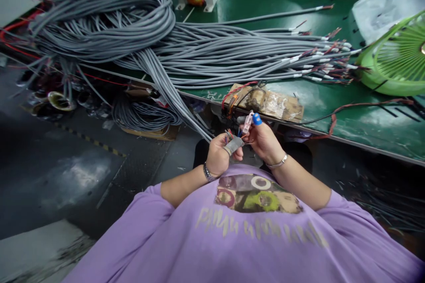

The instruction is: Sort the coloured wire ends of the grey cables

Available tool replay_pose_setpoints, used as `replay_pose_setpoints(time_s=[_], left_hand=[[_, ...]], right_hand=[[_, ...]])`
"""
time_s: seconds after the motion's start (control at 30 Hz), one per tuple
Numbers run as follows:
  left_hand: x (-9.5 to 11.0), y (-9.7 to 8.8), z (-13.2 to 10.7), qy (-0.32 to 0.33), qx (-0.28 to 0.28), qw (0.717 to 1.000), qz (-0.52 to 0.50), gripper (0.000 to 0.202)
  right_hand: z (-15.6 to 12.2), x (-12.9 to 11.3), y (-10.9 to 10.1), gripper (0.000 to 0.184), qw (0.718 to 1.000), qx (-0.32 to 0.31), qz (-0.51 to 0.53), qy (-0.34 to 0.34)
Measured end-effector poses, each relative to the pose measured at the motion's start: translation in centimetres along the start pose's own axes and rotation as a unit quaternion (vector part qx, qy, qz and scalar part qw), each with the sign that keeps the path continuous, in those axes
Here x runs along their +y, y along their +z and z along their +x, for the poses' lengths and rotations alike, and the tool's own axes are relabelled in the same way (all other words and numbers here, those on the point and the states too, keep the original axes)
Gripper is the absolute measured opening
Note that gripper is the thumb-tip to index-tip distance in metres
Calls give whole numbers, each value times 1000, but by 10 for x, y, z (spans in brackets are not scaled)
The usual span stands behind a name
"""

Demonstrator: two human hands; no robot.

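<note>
Near my lap, my left hand (219, 155) is closed around the end of a grey cable. A grey wrapping (234, 145) lies at its thumb, and thin coloured wires (229, 134) fan out beside it. My right hand (265, 141) is closed just to the right, its fingers pinching thin wires (245, 137) at the cable end. A blue finger cover (256, 118) sits on one of its digits. Beside that is a small pinkish-white piece (247, 123); whether it is held or wrapped on a finger I cannot tell. Several grey cables (195, 124) run from the bench down to my left hand.
A big coil of grey cables (109, 26) lies on the green bench (368, 128), stripped ends (332, 62) pointing right. A green fan (395, 57) and plastic bag (388, 11) are at the right. A taped wooden block (268, 102) sits at the bench edge before my hands.
</note>
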State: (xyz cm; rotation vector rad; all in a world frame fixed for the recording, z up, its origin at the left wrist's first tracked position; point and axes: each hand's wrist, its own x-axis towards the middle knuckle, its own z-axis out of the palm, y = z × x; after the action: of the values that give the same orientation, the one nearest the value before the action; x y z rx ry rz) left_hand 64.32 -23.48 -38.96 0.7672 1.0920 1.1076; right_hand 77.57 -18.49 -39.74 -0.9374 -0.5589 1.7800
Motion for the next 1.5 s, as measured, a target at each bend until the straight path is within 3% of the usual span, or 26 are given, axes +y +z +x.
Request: replay_pose_setpoints(time_s=[0.53, 0.8, 0.97, 1.17, 1.37, 1.5], left_hand=[[-5, 3, 6, -15, 0, 1000, 24, 40], [-7, -2, 0, 15, -8, 1000, 13, 39], [-7, -6, -4, 32, 19, 999, 4, 42], [-6, -4, 2, 97, 31, 995, 16, 39], [-7, -4, 6, 170, 14, 981, 93, 31], [-14, -10, 14, 246, 21, 953, 176, 21]], right_hand=[[-1, -4, 2, 43, 1000, 17, 14, 18], [-4, -3, -3, 56, 998, -10, 27, 57], [-3, -10, -3, 65, 996, -29, -7, 85], [0, -10, 2, 48, 999, -30, -28, 27], [3, 3, -6, 58, 1000, -15, -21, 7], [8, 10, -6, 61, 999, -11, -39, -31]])
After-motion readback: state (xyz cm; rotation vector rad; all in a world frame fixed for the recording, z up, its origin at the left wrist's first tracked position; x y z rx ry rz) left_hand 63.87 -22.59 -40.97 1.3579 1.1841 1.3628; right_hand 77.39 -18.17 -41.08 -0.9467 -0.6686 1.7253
